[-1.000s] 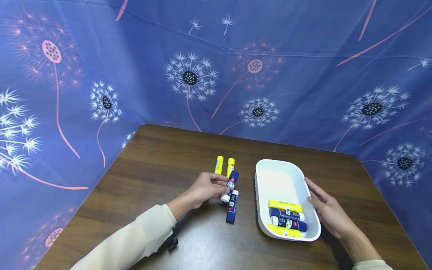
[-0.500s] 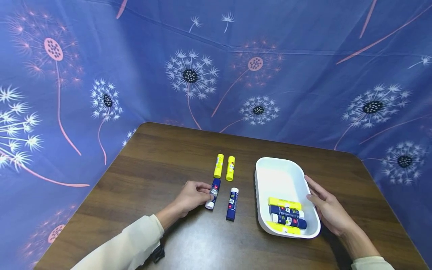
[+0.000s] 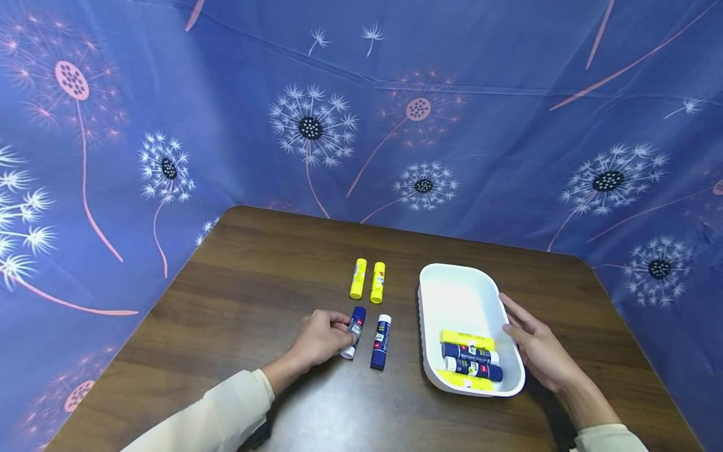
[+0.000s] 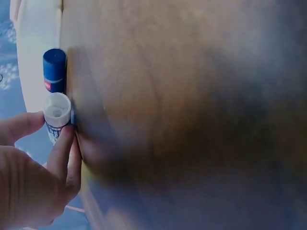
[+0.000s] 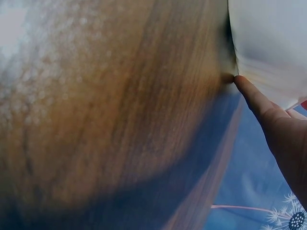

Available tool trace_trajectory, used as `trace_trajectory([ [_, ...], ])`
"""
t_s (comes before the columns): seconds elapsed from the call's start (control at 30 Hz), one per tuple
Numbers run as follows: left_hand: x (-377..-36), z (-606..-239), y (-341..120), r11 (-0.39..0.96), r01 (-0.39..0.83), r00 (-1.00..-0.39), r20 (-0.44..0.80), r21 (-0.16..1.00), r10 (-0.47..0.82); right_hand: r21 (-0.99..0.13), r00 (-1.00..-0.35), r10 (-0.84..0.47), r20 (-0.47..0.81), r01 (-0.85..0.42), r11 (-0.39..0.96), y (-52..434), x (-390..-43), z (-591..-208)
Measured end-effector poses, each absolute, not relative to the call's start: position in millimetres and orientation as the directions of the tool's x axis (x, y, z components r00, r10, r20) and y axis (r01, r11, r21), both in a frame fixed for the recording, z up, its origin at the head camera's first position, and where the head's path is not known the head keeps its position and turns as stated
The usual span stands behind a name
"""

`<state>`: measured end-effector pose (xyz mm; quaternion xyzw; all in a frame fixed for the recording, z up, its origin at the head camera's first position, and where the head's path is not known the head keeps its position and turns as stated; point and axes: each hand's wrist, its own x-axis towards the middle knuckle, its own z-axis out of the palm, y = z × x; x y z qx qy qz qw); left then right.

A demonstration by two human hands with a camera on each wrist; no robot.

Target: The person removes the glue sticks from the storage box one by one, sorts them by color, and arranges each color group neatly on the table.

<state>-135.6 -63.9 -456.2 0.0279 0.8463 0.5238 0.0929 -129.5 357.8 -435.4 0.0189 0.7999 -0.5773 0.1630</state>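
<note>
In the head view my left hand (image 3: pixel 319 339) pinches a blue glue stick (image 3: pixel 358 319) between thumb and fingers, its white end toward me. The left wrist view shows that hollow white end (image 4: pixel 57 106) close up. Just right of it lies a second blue glue stick (image 3: pixel 381 344), turned the other way, white end far. Two yellow glue sticks (image 3: pixel 358 279) lie side by side behind them. My right hand (image 3: pixel 542 351) holds the right side of a white tray (image 3: pixel 454 292), thumb at the rim and fingers along the outer wall.
Inside the tray, at its near end, yellow and blue glue sticks (image 3: pixel 473 354) lie crosswise in a stack of rows. Everything stands on a brown wooden table (image 3: pixel 271 263). A blue dandelion-print cloth (image 3: pixel 237 125) hangs behind the table and along its left side.
My left hand has brought the blue glue stick left and toward me, from over the others to beside the second blue one. My right hand stays at the tray.
</note>
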Motion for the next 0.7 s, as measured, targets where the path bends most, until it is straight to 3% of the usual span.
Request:
trace_trajectory([
  [0.13, -132, -457, -62, 0.516, 0.025, -0.987, -0.061, 0.856, 0.147, -0.913, -0.945, -0.161, -0.286, 0.218, 0.346, 357, -131, -436],
  [0.33, -128, -455, -59, 0.561, 0.041, -0.991, -0.036, 0.827, 0.126, -0.917, -0.946, -0.165, -0.279, 0.212, 0.338, 357, -131, -435],
  [0.7, -137, -449, -70, 0.469, 0.006, -0.996, -0.036, 0.883, 0.080, -0.908, -0.943, -0.157, -0.294, 0.224, 0.354, 358, -131, -438],
])
